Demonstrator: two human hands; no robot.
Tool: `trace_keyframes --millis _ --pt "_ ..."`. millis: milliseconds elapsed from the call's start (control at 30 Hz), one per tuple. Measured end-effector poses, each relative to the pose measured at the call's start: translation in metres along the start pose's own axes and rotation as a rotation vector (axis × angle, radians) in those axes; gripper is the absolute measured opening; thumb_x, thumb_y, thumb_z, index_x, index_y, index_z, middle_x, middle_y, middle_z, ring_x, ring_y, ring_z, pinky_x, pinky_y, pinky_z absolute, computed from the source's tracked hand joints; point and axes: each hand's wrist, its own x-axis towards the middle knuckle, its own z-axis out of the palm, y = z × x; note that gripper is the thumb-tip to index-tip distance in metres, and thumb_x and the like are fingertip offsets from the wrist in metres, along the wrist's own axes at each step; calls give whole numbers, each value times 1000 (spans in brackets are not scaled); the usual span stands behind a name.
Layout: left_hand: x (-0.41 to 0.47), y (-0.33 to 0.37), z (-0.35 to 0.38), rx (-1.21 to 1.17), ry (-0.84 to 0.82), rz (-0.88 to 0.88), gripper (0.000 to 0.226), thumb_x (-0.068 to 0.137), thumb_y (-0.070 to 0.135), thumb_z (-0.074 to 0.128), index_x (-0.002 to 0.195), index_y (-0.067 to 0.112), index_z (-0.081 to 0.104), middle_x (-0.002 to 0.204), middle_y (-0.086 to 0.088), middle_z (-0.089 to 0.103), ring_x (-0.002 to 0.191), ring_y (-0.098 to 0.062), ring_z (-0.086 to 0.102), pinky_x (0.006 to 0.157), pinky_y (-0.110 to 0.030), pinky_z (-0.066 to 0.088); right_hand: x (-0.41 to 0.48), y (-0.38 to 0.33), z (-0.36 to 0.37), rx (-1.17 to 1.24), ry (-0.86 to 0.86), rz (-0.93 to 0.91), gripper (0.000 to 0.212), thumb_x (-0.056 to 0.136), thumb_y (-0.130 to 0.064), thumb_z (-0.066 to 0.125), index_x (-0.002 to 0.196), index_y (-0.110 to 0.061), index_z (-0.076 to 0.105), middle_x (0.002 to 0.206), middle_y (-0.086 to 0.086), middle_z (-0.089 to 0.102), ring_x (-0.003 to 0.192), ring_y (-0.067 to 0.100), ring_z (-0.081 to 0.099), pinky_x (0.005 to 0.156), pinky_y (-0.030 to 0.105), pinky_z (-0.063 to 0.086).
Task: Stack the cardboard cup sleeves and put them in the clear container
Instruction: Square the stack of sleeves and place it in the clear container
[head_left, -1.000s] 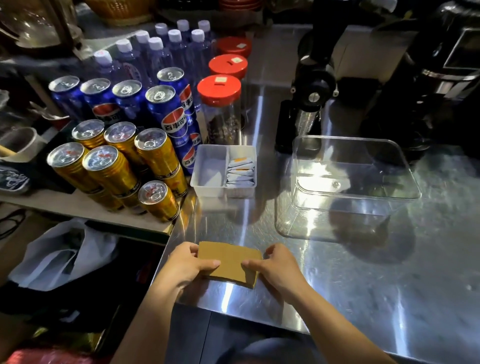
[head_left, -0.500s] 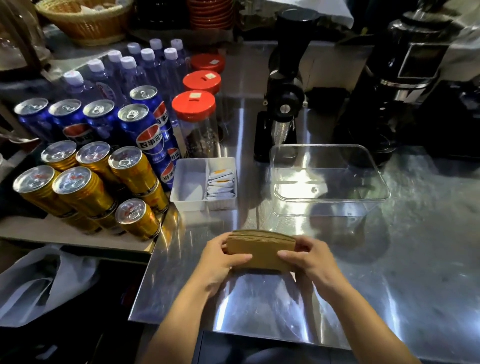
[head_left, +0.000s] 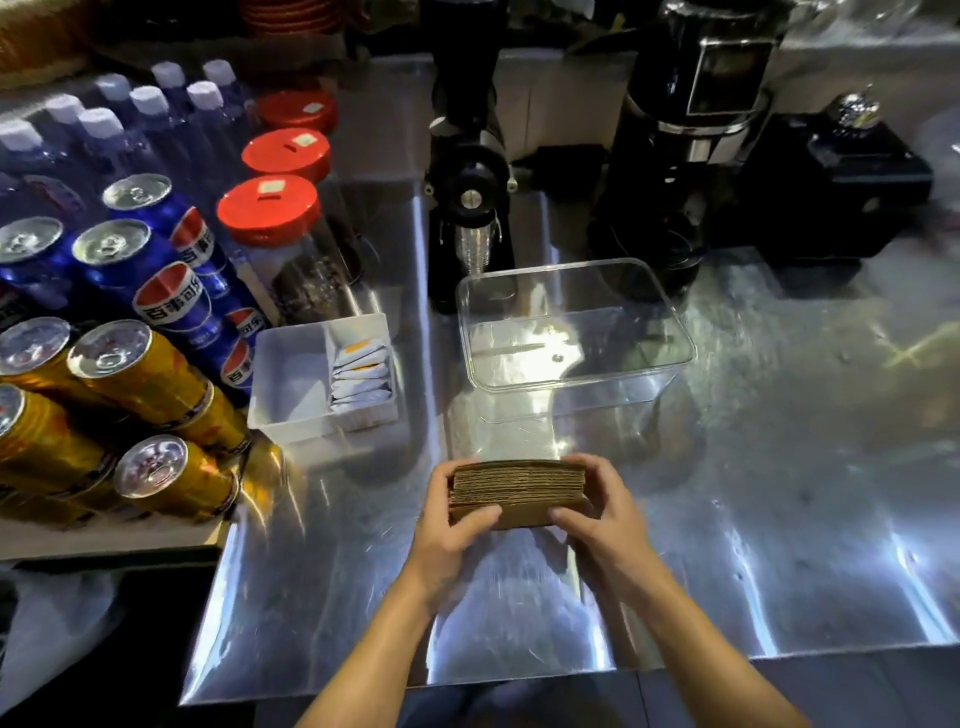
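Together, both hands' fingers clasp the ridged cardboard sleeve stack before the glossy clear container.

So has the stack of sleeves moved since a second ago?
Yes. The sleeve stack, gripped by the left hand and right hand, has gone forward toward the clear container, and now shows its layered edge.

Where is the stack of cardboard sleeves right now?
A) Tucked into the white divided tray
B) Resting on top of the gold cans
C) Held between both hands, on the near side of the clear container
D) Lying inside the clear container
C: the stack of cardboard sleeves is gripped at its ends by the left hand and right hand, while the clear container beyond it holds no sleeves.
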Motion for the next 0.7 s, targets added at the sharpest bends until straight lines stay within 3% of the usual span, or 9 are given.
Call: trace_keyframes --millis 100,200,300,433,567,700 --pt "2 0 5 -59 52 16 48 67 30 72 110 21 54 100 1 65 91 -15 63 69 -29 53 -1 4 12 126 46 22 37 68 -14 64 103 -22 55 93 3 59 84 16 56 71 33 46" --pt "6 -3 11 -55 172 78 39 69 38 69 98 14 60 107 -11 62 96 -25 58 75 -40 48 3 7 24 144 188 23 14 74 -25 66 84 -19 59 78 -3 59 75 9 54 70 31 43" --pt "7 -3 20 -16 289 139 20 71 38 65 76 18 64 86 -6 64 85 -26 53 77 -44 38 11 8 34 84 303 1 21 84 -18 62 64 -16 56 59 -7 53 55 2 48 57 19 41" --pt "11 0 28 35 390 162 12 75 27 59 64 23 61 68 -1 60 70 -19 52 69 -35 39 17 7 39 95 374 -3 24 86 -14 58 62 -12 57 58 -2 54 56 5 49 53 14 40" --pt "15 3 31 51 405 188 14 77 24 55 64 23 60 64 5 59 65 -14 51 63 -30 39 19 5 36 98 418 -17 24 86 -15 58 63 -8 58 60 2 55 57 6 50 53 16 42" --pt "17 -2 30 54 370 174 20 83 29 47 73 23 64 73 5 63 74 -16 54 71 -33 40 19 8 32 76 395 -18 23 87 -12 56 64 -7 57 60 2 53 55 4 48 52 13 39"
